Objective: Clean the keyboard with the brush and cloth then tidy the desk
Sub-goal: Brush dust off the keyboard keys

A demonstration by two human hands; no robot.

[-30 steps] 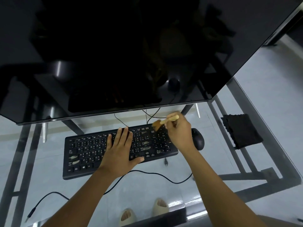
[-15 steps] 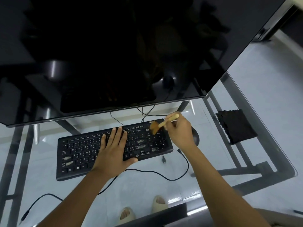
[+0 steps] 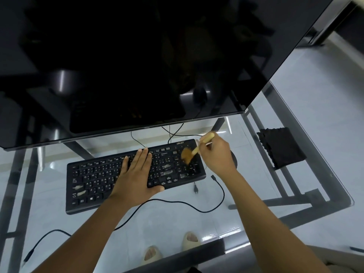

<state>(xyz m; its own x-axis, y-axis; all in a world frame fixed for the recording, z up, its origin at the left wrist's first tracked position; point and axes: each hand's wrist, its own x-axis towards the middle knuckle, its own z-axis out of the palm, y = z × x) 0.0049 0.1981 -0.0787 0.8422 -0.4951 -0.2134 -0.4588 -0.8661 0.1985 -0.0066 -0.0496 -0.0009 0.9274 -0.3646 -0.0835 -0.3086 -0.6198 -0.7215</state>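
Observation:
A black keyboard [image 3: 94, 184] lies on the glass desk [image 3: 246, 194] below the monitor. My left hand [image 3: 136, 176] rests flat on the middle keys, fingers spread. My right hand [image 3: 216, 156] grips the wooden handle of a small brush [image 3: 189, 154], whose brown bristles touch the keys at the keyboard's right end. A black folded cloth [image 3: 281, 147] lies on the desk to the right, apart from both hands. Several keys show pale smudges.
A large dark monitor [image 3: 137, 62] overhangs the keyboard's far side. A black mouse [image 3: 234, 158] is mostly hidden behind my right hand. Loose black cables [image 3: 197, 204] run across the glass in front of the keyboard. My feet in pale sandals [image 3: 189, 241] show through the glass.
The brush has moved a little down the right-end keys. My left hand stays flat on the keyboard. The view has shifted slightly.

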